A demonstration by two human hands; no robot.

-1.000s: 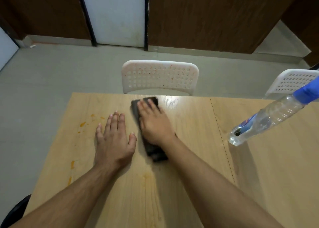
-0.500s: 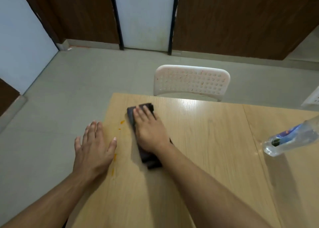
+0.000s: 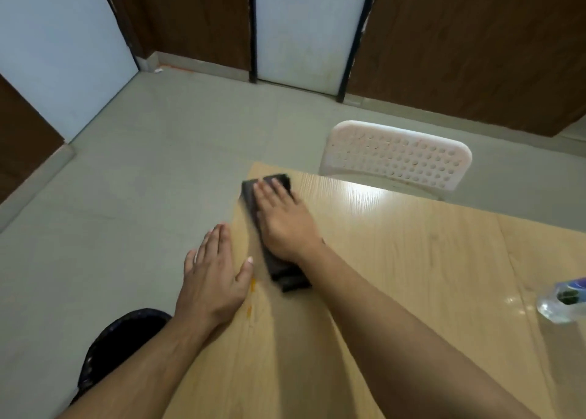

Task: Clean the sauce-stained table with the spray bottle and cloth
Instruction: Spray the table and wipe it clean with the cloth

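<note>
A dark folded cloth [image 3: 287, 276] lies on the light wooden table [image 3: 396, 260] close to its left edge. My right hand [image 3: 282, 219] presses flat on the cloth with straight fingers. My left hand [image 3: 215, 276] is flat and open at the table's left edge, mostly over the floor side, its thumb beside the cloth. Small orange sauce stains [image 3: 252, 287] sit just below the left thumb. The clear spray bottle [image 3: 563, 301] shows only its base at the right edge of the view.
A white perforated chair [image 3: 396, 157] stands behind the table's far edge. A black round object [image 3: 117, 345] sits on the grey floor under my left forearm. Brown walls and white door panels close off the back.
My right hand has slid the cloth left to the table's left edge, over the stains there. My left hand has shifted off the tabletop toward the edge. The view has swung left.
</note>
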